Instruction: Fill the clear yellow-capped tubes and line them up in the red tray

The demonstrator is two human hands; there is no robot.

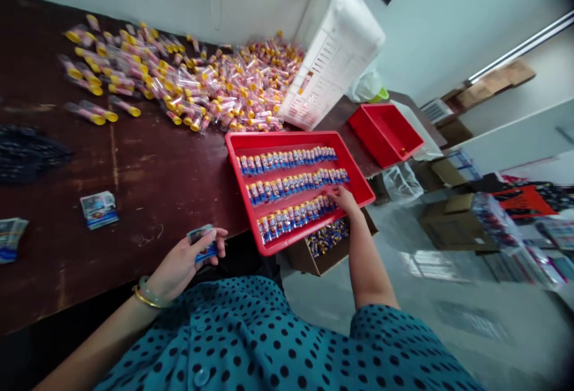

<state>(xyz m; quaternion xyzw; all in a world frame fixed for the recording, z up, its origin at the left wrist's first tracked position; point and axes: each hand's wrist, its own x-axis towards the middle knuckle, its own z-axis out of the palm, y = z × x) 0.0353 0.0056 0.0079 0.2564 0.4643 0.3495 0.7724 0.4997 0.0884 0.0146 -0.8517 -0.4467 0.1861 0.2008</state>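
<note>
My left hand [191, 256] is closed around a small stack of flat printed blue sleeves [205, 246], over the table's front edge. My right hand [344, 198] reaches into the red tray [287, 241], its fingertips bent at the right end of the nearest row, apparently pinching a small blue-labelled tube [329, 202]; the fingers partly hide it. Three rows of these yellow-capped tubes stand in the tray, such as the middle row [291, 185]. Another stack of printed sleeves [99, 209] lies on the table to the left, with more sleeves [11, 238] at the far left edge.
Many clear tubes with pink contents and yellow caps [197, 83] lie heaped along the wall on the dark table [179, 182]. A white basket [332, 50] leans on its side by them. A red bin [388, 131] stands right; a carton of small tubes [325, 240] sits below the tray.
</note>
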